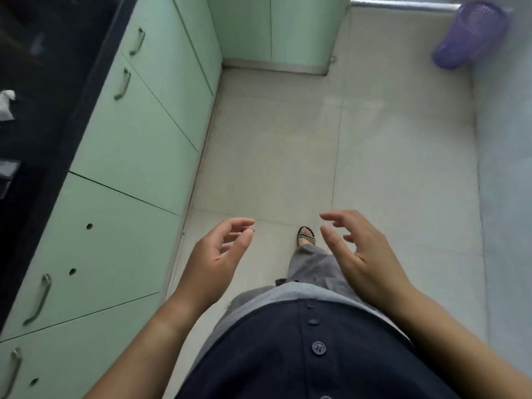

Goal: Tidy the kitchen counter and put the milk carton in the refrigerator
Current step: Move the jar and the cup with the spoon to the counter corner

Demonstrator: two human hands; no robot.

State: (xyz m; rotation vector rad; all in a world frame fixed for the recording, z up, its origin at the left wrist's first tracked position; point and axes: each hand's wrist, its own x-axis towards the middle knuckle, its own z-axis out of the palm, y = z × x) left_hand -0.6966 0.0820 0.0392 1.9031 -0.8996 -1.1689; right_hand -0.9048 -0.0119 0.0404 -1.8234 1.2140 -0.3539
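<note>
- Head view looks steeply down: the left hand (221, 254) and the right hand (357, 254) float side by side at waist height over the tiled floor (276, 156), palms turned toward each other, fingers loosely curled and spread. Both are empty and touch nothing.
- The milk carton is nowhere in view, and neither is the refrigerator; I cannot tell where either stands.
- The dark table (34, 139) runs along the left edge, its long axis going away from the person, above a row of pale green cabinet doors (135, 145) with metal handles.
- That puts the tidying work off to the person's left, so the left hand is the nearer one (my judgement: a turn of the body leftward comes before any reach).
- On the table only a crumpled white scrap (7, 105), perhaps tissue or a bag, and a blurred grey edge lower down can be made out; the rest is too dark to read.
- A purple perforated basket (472, 36) sits at the top right, well apart from both hands, lying tilted; what it holds, if anything, cannot be seen.
- A sandalled foot (306, 237) shows between the hands, pointing ahead along the floor, parallel to the cabinets.
</note>
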